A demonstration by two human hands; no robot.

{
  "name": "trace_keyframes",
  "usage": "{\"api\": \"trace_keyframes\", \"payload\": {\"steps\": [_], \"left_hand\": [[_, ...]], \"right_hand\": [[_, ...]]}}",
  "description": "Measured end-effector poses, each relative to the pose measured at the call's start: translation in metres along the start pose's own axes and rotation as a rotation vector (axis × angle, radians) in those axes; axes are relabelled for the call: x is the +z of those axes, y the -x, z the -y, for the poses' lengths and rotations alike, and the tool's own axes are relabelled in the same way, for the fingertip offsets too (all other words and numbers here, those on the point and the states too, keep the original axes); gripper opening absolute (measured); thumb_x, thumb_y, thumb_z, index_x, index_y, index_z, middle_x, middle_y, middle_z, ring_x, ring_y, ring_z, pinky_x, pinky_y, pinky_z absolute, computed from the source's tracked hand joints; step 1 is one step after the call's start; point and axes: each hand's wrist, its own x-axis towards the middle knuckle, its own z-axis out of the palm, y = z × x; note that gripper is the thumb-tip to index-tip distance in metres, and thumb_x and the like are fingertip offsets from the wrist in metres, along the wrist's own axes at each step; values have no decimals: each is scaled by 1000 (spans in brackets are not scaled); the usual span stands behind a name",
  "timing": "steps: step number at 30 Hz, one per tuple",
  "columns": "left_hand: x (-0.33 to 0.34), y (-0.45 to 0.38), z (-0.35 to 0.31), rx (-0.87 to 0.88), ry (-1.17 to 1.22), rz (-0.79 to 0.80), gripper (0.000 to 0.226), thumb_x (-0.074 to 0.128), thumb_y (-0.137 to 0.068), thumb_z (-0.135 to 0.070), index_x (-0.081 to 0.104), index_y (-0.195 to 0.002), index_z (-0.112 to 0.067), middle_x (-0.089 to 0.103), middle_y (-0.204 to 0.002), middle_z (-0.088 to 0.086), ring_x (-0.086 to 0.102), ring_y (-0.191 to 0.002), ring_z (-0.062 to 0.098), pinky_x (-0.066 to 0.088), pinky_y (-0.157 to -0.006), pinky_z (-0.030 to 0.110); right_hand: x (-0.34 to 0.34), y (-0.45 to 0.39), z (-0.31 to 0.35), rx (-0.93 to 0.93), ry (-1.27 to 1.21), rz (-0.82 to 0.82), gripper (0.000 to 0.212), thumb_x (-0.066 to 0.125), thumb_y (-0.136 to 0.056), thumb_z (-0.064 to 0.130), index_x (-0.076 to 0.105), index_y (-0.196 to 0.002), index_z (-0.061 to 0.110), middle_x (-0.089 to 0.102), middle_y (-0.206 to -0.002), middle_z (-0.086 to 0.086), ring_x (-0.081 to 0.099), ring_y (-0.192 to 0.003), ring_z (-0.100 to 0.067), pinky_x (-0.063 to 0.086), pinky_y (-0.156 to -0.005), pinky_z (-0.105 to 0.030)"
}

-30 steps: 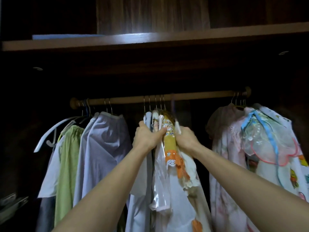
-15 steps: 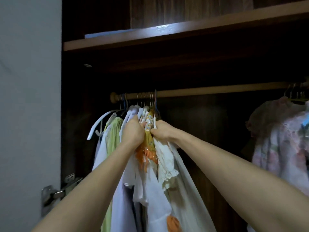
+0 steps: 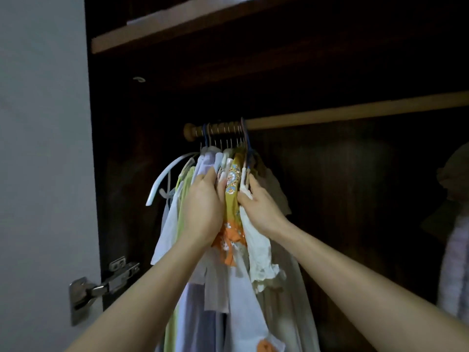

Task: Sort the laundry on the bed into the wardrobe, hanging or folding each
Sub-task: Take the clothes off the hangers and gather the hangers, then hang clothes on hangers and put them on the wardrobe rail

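Note:
A tight bunch of hung clothes (image 3: 236, 265) is packed at the left end of the wooden rail (image 3: 330, 118), their wire hooks crowded together. A yellow and orange embroidered garment (image 3: 232, 196) shows in the middle of the bunch. My left hand (image 3: 203, 209) grips the white and lilac garments on the bunch's left side. My right hand (image 3: 261, 209) holds the white hanger shoulders and the pale clothes on its right side. Both arms reach up from the lower edge of the view.
The open white wardrobe door (image 3: 43, 161) with a metal hinge (image 3: 101, 288) stands at the left. An empty white hanger (image 3: 167, 174) sticks out left of the bunch. A wooden shelf (image 3: 203, 24) runs above. More pale clothes (image 3: 454, 237) hang at the far right.
Both hands have slid the bunch of hangers left along the rail to its end, pressing it against the leftmost clothes. The view has turned left, bringing in the door.

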Motion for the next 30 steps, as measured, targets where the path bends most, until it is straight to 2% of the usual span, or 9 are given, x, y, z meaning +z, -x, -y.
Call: {"api": "trace_keyframes", "payload": {"steps": [4, 9, 11, 14, 16, 19, 23, 25, 30], "left_hand": [[-12, -4, 11, -6, 152, 95, 24, 46, -102, -31, 58, -88, -16, 53, -69, -6, 49, -68, 10, 32, -57, 23], [-55, -6, 0, -190, 157, 424, 14, 50, -98, -24, 43, -86, -24, 46, -76, -11, 45, -75, 13, 29, -60, 18], [-83, -15, -8, -300, 113, 607, 3, 52, -96, -22, 50, -94, -20, 55, -92, -7, 53, -89, 18, 37, -67, 20], [-140, -38, -28, -422, -27, 923, 26, 51, -96, -22, 60, -117, -9, 60, -122, 6, 56, -112, 24, 46, -88, 30], [-184, -48, -43, -438, -154, 1146, 32, 51, -95, -25, 59, -123, -12, 59, -128, 5, 56, -115, 25, 47, -93, 33], [-258, -59, -71, -447, -277, 1403, 19, 51, -91, -28, 60, -105, -17, 63, -119, 11, 58, -108, 33, 49, -89, 38], [-353, -59, -109, -422, -363, 1454, 30, 47, -96, -31, 57, -122, -21, 60, -125, 6, 56, -115, 29, 48, -94, 38], [-394, -49, -123, -453, -422, 1403, 36, 46, -98, -33, 51, -132, -23, 57, -131, 3, 55, -118, 26, 47, -95, 37], [-500, -7, -154, -723, -551, 1273, 38, 47, -97, -37, 52, -132, -22, 60, -128, 2, 58, -115, 27, 49, -95, 40]], "right_hand": [[10, 15, 11, 94, -331, 32, 49, 43, -101, 24, 28, -148, 29, 41, -145, 10, 37, -133, -3, 30, -113, -27], [6, 29, 52, 400, -305, 18, 52, 45, -101, 28, 27, -150, 26, 36, -151, 8, 37, -133, -2, 31, -106, -18], [-2, 36, 80, 518, -174, 60, 52, 46, -100, 23, 30, -149, 17, 35, -152, 2, 35, -137, -9, 28, -109, -20], [-20, 53, 125, 678, 87, 246, 22, 49, -97, 15, 56, -117, 16, 59, -117, 1, 55, -111, -17, 37, -95, -25], [-36, 69, 164, 704, 231, 377, 23, 50, -94, 11, 46, -79, 28, 51, -80, 10, 52, -84, -17, 34, -74, -23], [-62, 94, 220, 701, 356, 447, 11, 50, -90, 10, 61, -92, 8, 66, -95, -14, 62, -94, -28, 37, -71, -25], [-73, 107, 292, 607, 442, 598, 11, 49, -89, 10, 58, -87, 3, 64, -90, -20, 61, -87, -35, 50, -72, -35], [-66, 114, 320, 522, 427, 697, 20, 45, -92, 11, 57, -101, -2, 64, -98, -21, 60, -91, -36, 51, -78, -39], [-26, 140, 388, 287, 374, 970, 24, 46, -94, 16, 59, -112, 6, 66, -105, -15, 60, -98, -33, 51, -86, -42]]}}
